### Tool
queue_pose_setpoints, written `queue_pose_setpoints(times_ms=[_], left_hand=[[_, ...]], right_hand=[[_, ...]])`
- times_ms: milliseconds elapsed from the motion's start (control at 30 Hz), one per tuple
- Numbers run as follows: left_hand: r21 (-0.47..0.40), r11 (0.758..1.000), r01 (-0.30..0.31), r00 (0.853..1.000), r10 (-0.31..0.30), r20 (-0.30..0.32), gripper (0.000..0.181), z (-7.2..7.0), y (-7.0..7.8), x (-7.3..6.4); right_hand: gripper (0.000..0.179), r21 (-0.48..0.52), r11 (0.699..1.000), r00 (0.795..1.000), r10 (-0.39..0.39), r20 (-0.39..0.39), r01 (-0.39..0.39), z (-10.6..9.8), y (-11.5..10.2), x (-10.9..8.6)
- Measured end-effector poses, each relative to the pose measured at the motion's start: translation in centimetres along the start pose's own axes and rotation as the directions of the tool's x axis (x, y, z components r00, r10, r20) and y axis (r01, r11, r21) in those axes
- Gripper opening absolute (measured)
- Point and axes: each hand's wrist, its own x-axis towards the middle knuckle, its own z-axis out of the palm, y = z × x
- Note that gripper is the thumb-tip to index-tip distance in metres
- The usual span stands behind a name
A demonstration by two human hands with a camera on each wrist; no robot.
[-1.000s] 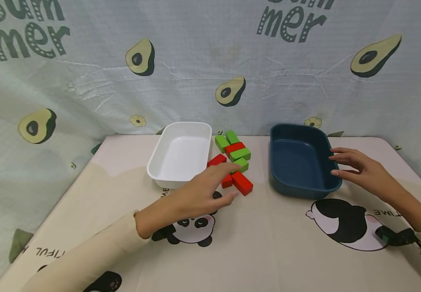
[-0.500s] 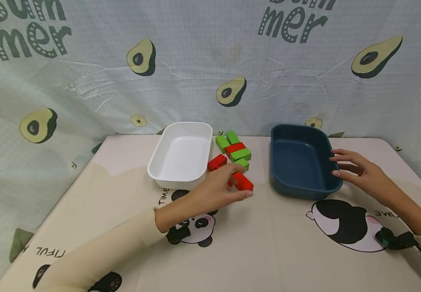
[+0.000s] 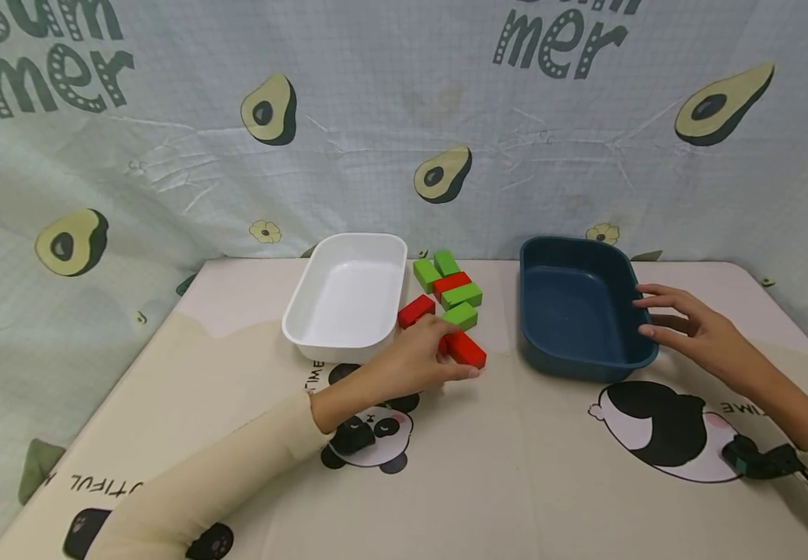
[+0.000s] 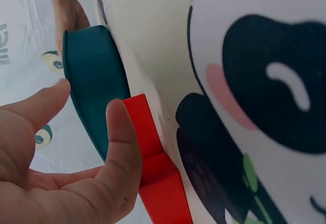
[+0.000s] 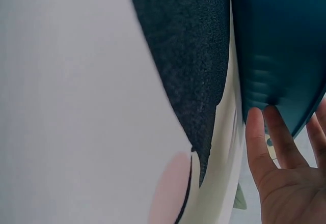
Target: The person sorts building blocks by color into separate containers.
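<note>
My left hand (image 3: 410,359) reaches over the front red block (image 3: 466,350), thumb near its front end and fingers along its far side. In the left wrist view the thumb and a finger stand apart, the thumb overlapping this red block (image 4: 142,119); another red block (image 4: 169,198) lies against it. A green block (image 3: 460,316) sits just behind the fingers. My right hand (image 3: 694,330) is at the right side of the dark blue bin (image 3: 571,365), fingers spread. In the right wrist view its fingertips (image 5: 254,116) are right at the bin's wall.
A white bin (image 3: 327,352) stands left of the blocks. Beside it lies a red block (image 3: 416,310). Farther back are more green blocks (image 3: 426,275) and a red block (image 3: 451,284). A patterned cloth (image 3: 487,467) covers the table, and a printed curtain (image 3: 362,155) hangs behind.
My left hand has moved right and its thumb has come round to the front of the front red block; thumb and fingers have drawn slightly closer. My right hand stays at the blue bin.
</note>
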Motion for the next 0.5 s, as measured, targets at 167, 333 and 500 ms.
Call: queue_pose_setpoints(times_ms=[167, 333, 500], left_hand=[[-0.017, 1.0, -0.001, 1.0, 0.001, 0.029, 0.07, 0.4, 0.0, 0.3], [-0.12, 0.992, -0.035, 0.995, 0.046, 0.085, 0.07, 1.2, -0.1, 0.8], [-0.193, 0.979, -0.064, 0.99, 0.087, 0.113, 0.07, 2.1, -0.4, 1.4]], right_hand=[[0.039, 0.011, 1.0, 1.0, -0.003, 0.009, 0.002, -0.1, -0.1, 0.1], [0.038, 0.02, 1.0, 1.0, -0.002, 0.015, 0.002, -0.1, -0.1, 0.0], [0.038, 0.016, 1.0, 1.0, 0.002, 0.013, -0.002, 0.0, 0.0, 0.0]])
